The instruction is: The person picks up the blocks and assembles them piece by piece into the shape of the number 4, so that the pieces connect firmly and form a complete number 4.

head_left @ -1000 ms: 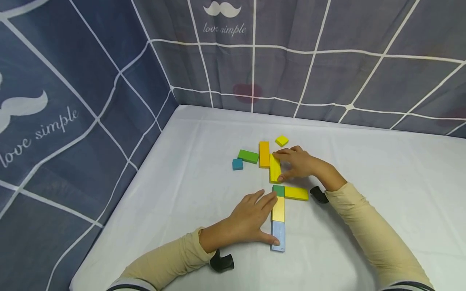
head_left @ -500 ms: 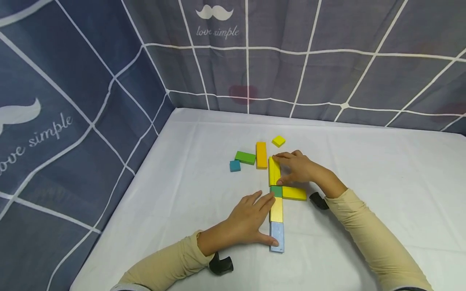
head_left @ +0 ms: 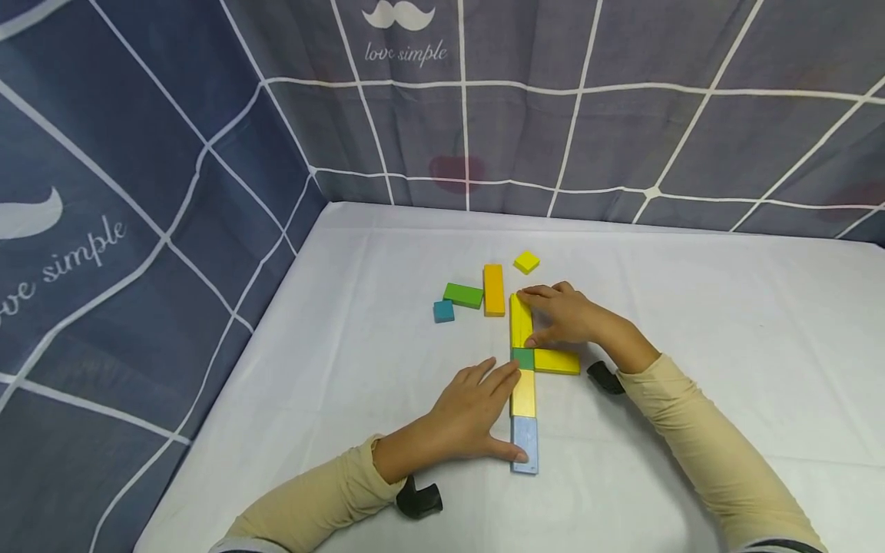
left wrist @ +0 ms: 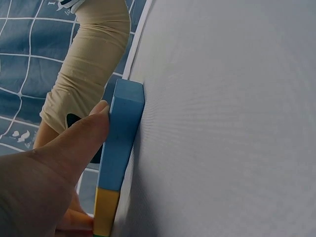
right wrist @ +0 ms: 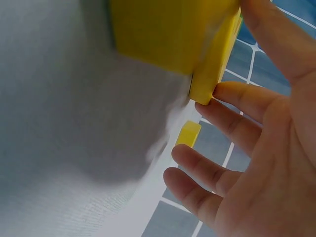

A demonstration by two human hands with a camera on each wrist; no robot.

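A straight row of wooden blocks runs toward me: a long yellow block [head_left: 520, 321], a small green block [head_left: 524, 359], a pale yellow block [head_left: 523, 394] and a light blue block [head_left: 526, 442]. Another yellow block [head_left: 558, 362] juts right from the green one. My right hand [head_left: 572, 316] pinches the long yellow block between thumb and fingers, its near end against the green block. With fingers spread, my left hand [head_left: 466, 413] rests along the row's left side, thumb on the blue block and fingertips at the green. The left wrist view shows the thumb [left wrist: 86, 138] against the blue block [left wrist: 121, 133].
Behind the row lie an orange block [head_left: 494, 290], a green block [head_left: 463, 295], a small teal block [head_left: 444, 311] and a small yellow block [head_left: 526, 262]. All lie on a white-covered table [head_left: 726, 322], with gridded curtains [head_left: 525, 130] at the back and left.
My right hand has slid the long yellow block toward me, away from the orange block and up against the small green block. The left hand has stayed on the row.
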